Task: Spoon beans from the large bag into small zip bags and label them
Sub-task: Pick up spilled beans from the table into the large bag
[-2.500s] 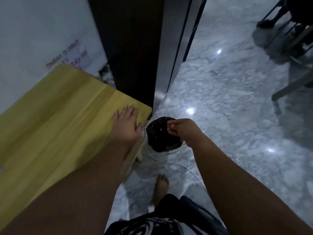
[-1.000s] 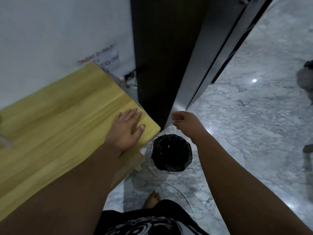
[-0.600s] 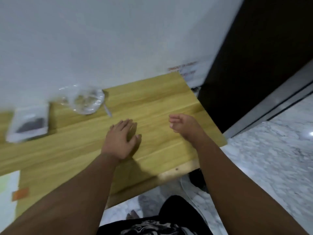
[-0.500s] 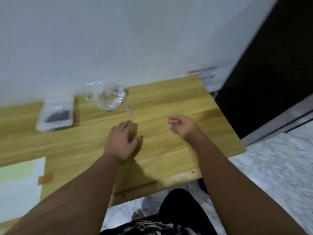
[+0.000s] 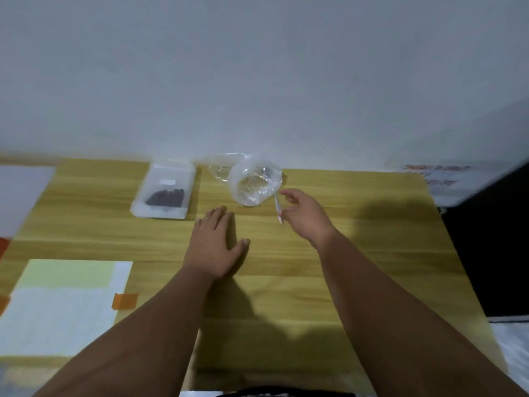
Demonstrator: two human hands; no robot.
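Your left hand [image 5: 213, 247] lies flat on the counter [image 5: 357, 253] near its middle, fingers straight and together. Your right hand [image 5: 305, 217] is half-curled at the clear spoon [image 5: 277, 207], beside the crumpled large bag [image 5: 252, 181] at the far edge; with the blur I cannot tell whether thumb and finger pinch the spoon. One small zip bag [image 5: 177, 173] holding dark beans [image 5: 166, 197] lies flat just left of the large bag.

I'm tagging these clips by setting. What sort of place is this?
Likely a room in a home: a wooden table against a plain white wall, pale marbled floor at the right, and a paper notice on the wall.
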